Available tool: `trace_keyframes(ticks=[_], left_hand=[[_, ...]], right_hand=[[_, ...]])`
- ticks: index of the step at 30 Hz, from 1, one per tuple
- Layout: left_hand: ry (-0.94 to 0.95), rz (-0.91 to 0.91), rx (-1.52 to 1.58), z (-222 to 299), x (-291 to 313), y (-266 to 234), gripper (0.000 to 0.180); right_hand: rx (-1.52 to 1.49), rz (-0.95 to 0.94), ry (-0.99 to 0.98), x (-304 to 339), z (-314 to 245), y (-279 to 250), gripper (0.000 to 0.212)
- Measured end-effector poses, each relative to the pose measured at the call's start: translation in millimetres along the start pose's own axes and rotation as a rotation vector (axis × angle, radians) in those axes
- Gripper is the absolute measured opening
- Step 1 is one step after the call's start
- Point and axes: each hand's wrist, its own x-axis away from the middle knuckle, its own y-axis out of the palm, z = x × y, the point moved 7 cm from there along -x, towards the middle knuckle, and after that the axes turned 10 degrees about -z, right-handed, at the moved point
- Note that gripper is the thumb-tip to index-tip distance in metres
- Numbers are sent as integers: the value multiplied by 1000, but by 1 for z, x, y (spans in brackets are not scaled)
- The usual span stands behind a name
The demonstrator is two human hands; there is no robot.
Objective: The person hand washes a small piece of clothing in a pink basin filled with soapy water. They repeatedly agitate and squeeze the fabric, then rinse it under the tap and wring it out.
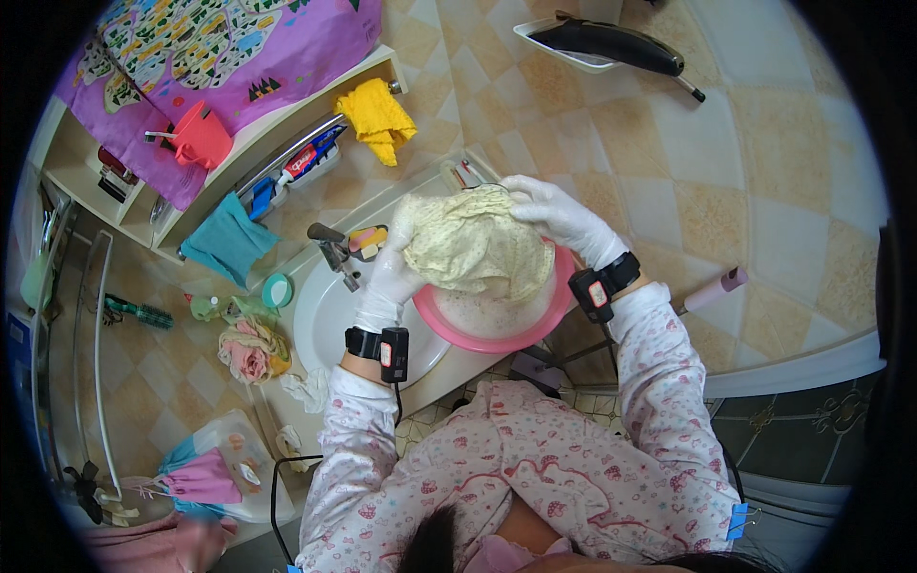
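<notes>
A pale yellow-green cloth with small dark specks point(482, 239) is spread between my two hands, bunched and wrinkled. My left hand point(390, 272), in a white glove, holds its left edge. On the other side my right hand point(564, 218), also gloved in white, grips the upper right edge. Some fingertips are hidden by the fabric. Directly beneath the cloth sits a round pink basin point(457, 337) with whitish sudsy water point(492, 315) in it. The cloth covers the far part of the basin. Both wrists wear black strapped devices.
A white sink point(320, 329) with a metal faucet point(334, 256) lies to the left, sponges point(368, 242) beside it. A crumpled pink cloth point(253, 350) rests farther left. Yellow point(379, 119) and blue point(229, 239) cloths hang from a shelf rail. A pink-handled rod point(716, 289) stands right.
</notes>
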Motion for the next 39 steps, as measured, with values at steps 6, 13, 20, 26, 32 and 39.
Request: trace_keyframes(ticks=[6,13,20,26,32,39], left_hand=[[42,77,2,-44,-20,-15,30],[171,99,41,-59,-29,-37,28],[135,127,-3,-61,-35,-54,22],[87,-103,-83,-58,-30,-25,25],[44,168,-38,-40,-12,-19,36],[145,96,-292,-6,-1,1,50]], right_hand=[[816,39,-121,-21,20,77,15],[1537,145,-272,-41,33,69,15],[1358,500,-113,-43,34,45,16],[1528,113,-233,-44,38,75,21],[901,205,-116,-44,30,21,26],[-382,12,-107,-19,22,-6,29]])
